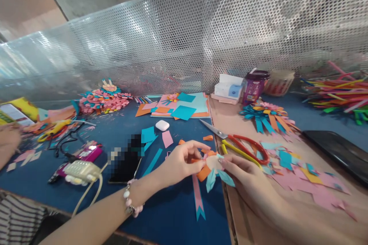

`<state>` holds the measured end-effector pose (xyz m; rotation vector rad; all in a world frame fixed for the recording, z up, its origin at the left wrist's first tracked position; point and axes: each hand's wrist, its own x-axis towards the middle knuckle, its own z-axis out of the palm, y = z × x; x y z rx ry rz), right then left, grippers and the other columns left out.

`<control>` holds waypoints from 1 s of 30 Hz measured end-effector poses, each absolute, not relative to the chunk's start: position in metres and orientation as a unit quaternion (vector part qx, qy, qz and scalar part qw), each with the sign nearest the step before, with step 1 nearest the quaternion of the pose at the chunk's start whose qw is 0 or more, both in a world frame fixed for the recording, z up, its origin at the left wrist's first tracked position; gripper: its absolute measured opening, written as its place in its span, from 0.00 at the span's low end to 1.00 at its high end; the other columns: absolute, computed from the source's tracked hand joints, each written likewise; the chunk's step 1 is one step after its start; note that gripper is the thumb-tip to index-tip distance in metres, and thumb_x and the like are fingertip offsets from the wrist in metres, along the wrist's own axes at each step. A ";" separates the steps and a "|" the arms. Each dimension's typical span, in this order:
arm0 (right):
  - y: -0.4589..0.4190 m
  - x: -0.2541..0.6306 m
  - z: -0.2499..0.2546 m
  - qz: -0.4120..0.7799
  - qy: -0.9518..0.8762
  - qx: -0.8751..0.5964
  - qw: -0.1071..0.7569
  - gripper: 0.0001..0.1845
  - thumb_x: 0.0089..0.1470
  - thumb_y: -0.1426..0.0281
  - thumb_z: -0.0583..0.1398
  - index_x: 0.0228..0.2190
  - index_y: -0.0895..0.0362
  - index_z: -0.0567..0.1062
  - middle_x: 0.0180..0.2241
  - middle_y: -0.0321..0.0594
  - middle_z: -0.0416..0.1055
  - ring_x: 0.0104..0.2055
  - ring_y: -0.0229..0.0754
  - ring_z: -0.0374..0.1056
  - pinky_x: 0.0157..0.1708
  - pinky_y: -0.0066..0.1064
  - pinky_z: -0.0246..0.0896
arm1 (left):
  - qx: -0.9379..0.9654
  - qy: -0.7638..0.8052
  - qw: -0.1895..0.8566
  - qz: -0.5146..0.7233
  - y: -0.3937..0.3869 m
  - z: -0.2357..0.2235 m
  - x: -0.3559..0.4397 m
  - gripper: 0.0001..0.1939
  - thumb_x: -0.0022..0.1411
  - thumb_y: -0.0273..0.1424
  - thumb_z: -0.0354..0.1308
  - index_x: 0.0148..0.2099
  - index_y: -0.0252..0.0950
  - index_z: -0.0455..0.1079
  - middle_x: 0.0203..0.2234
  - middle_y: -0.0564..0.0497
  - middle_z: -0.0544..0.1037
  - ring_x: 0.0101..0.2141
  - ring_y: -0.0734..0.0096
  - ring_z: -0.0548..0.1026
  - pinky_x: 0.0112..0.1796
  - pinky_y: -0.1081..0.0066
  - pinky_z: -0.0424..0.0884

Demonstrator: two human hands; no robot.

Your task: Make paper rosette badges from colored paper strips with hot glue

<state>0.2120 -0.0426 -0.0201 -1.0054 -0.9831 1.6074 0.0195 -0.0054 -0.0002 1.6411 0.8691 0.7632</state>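
Between my two hands is a paper rosette (213, 163) with orange loops, a pale round centre, light-blue leaf shapes and a pink-and-blue ribbon tail (198, 199) hanging below. My left hand (184, 162), with a beaded bracelet on its wrist, pinches the rosette's orange left side. On the other side, my right hand (240, 170) holds its right edge near the pale centre, thumb and fingers closed. The fingertips partly cover the orange loops. Just beyond the right hand lie scissors with red handles (247, 143) and a yellow-handled pair (238, 153).
Finished-looking paper rosettes (266, 116) and a pink-blue heap (105, 97) lie further back. Coloured paper sheets (184, 111), a white earbud case (162, 125), a phone (126, 164), a power strip (83, 170) and pink scraps (313, 183) surround the hands. Another person's hand (10, 141) is at far left.
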 end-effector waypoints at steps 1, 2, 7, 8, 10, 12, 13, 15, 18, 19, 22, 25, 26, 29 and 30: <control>-0.042 0.212 -0.021 0.659 -0.405 -0.411 0.482 0.15 0.47 0.57 0.66 0.24 0.57 0.75 0.26 0.35 0.69 0.31 0.38 0.63 0.33 0.29 0.56 | 0.690 0.367 0.537 0.316 -0.005 0.000 0.019 0.17 0.58 0.29 0.58 0.51 0.37 0.68 0.29 0.54 0.66 0.29 0.76 0.66 0.32 0.75 0.62; -0.042 0.213 -0.022 0.659 -0.405 -0.410 0.483 0.15 0.47 0.58 0.66 0.25 0.57 0.75 0.26 0.35 0.69 0.31 0.38 0.63 0.33 0.29 0.56 | 0.691 0.368 0.539 0.313 -0.005 0.001 0.020 0.17 0.58 0.29 0.58 0.51 0.37 0.68 0.29 0.54 0.66 0.29 0.77 0.65 0.31 0.75 0.62; -0.042 0.213 -0.024 0.660 -0.396 -0.414 0.486 0.16 0.46 0.57 0.66 0.25 0.58 0.75 0.26 0.37 0.71 0.30 0.37 0.63 0.33 0.29 0.56 | 0.679 0.364 0.557 0.309 -0.005 0.002 0.021 0.18 0.58 0.27 0.56 0.52 0.37 0.67 0.30 0.54 0.67 0.31 0.76 0.67 0.33 0.75 0.63; -0.041 0.213 -0.024 0.660 -0.395 -0.414 0.487 0.16 0.46 0.57 0.66 0.25 0.58 0.75 0.26 0.37 0.71 0.30 0.37 0.63 0.33 0.29 0.56 | 0.675 0.365 0.561 0.311 -0.006 0.003 0.021 0.18 0.58 0.27 0.56 0.52 0.36 0.67 0.31 0.53 0.68 0.32 0.75 0.67 0.34 0.74 0.63; -0.041 0.213 -0.025 0.658 -0.395 -0.411 0.491 0.16 0.46 0.57 0.66 0.25 0.58 0.75 0.26 0.37 0.71 0.30 0.37 0.63 0.32 0.29 0.56 | 0.672 0.364 0.564 0.313 -0.006 0.004 0.021 0.19 0.58 0.27 0.56 0.52 0.36 0.66 0.32 0.52 0.69 0.33 0.74 0.68 0.35 0.73 0.64; -0.041 0.212 -0.026 0.659 -0.395 -0.407 0.493 0.15 0.47 0.58 0.66 0.25 0.57 0.75 0.26 0.36 0.70 0.30 0.37 0.63 0.32 0.28 0.56 | 0.672 0.365 0.564 0.313 -0.007 0.004 0.021 0.19 0.57 0.27 0.56 0.52 0.36 0.66 0.33 0.52 0.69 0.34 0.73 0.69 0.35 0.73 0.64; -0.041 0.212 -0.027 0.660 -0.396 -0.405 0.493 0.15 0.47 0.58 0.66 0.25 0.57 0.75 0.26 0.36 0.70 0.30 0.37 0.63 0.32 0.28 0.56 | 0.672 0.366 0.563 0.312 -0.007 0.004 0.021 0.19 0.57 0.27 0.56 0.52 0.36 0.66 0.33 0.52 0.69 0.34 0.73 0.69 0.35 0.72 0.64; -0.041 0.213 -0.028 0.661 -0.401 -0.402 0.491 0.15 0.48 0.58 0.65 0.25 0.57 0.74 0.26 0.36 0.69 0.30 0.37 0.63 0.32 0.27 0.56 | 0.673 0.370 0.560 0.310 -0.007 0.004 0.021 0.20 0.57 0.26 0.56 0.53 0.36 0.66 0.33 0.52 0.68 0.33 0.74 0.69 0.35 0.73 0.64; -0.042 0.213 -0.027 0.653 -0.410 -0.407 0.489 0.14 0.49 0.58 0.65 0.25 0.57 0.74 0.26 0.36 0.69 0.31 0.37 0.62 0.31 0.27 0.55 | 0.679 0.373 0.550 0.311 -0.006 0.003 0.021 0.20 0.57 0.25 0.56 0.53 0.36 0.66 0.33 0.53 0.68 0.33 0.74 0.70 0.35 0.73 0.64; -0.042 0.213 -0.027 0.649 -0.413 -0.411 0.490 0.15 0.49 0.58 0.64 0.25 0.57 0.74 0.26 0.36 0.69 0.31 0.36 0.62 0.31 0.27 0.55 | 0.682 0.373 0.546 0.312 -0.005 0.003 0.022 0.20 0.57 0.25 0.56 0.53 0.37 0.66 0.33 0.52 0.68 0.34 0.74 0.70 0.35 0.73 0.64; -0.042 0.213 -0.026 0.641 -0.415 -0.423 0.487 0.15 0.49 0.57 0.64 0.25 0.57 0.73 0.26 0.35 0.68 0.30 0.36 0.61 0.30 0.27 0.55 | 0.682 0.374 0.545 0.314 -0.005 0.002 0.022 0.20 0.57 0.25 0.56 0.53 0.36 0.66 0.33 0.52 0.69 0.34 0.73 0.70 0.35 0.73 0.65; -0.043 0.213 -0.025 0.636 -0.421 -0.434 0.479 0.16 0.49 0.56 0.64 0.26 0.57 0.73 0.26 0.35 0.67 0.30 0.37 0.60 0.30 0.27 0.55 | 0.675 0.373 0.553 0.315 -0.007 0.003 0.022 0.20 0.57 0.24 0.56 0.53 0.36 0.65 0.34 0.51 0.69 0.35 0.72 0.71 0.36 0.72 0.66; -0.043 0.213 -0.024 0.633 -0.423 -0.440 0.476 0.17 0.49 0.56 0.64 0.25 0.57 0.73 0.26 0.35 0.66 0.30 0.36 0.60 0.30 0.27 0.54 | 0.675 0.372 0.554 0.314 -0.007 0.003 0.022 0.20 0.57 0.24 0.56 0.53 0.36 0.65 0.35 0.51 0.70 0.36 0.72 0.71 0.37 0.72 0.66; -0.044 0.213 -0.023 0.626 -0.429 -0.447 0.473 0.17 0.49 0.55 0.63 0.25 0.57 0.73 0.26 0.34 0.65 0.29 0.36 0.58 0.29 0.27 0.53 | 0.677 0.373 0.552 0.314 -0.008 0.004 0.022 0.21 0.56 0.24 0.56 0.53 0.36 0.66 0.35 0.51 0.69 0.36 0.73 0.71 0.37 0.72 0.66; -0.045 0.213 -0.023 0.625 -0.431 -0.446 0.475 0.17 0.50 0.55 0.63 0.25 0.57 0.73 0.26 0.34 0.65 0.30 0.35 0.58 0.29 0.26 0.53 | 0.678 0.374 0.551 0.313 -0.008 0.004 0.022 0.20 0.56 0.24 0.56 0.53 0.36 0.66 0.35 0.51 0.69 0.36 0.73 0.71 0.37 0.73 0.66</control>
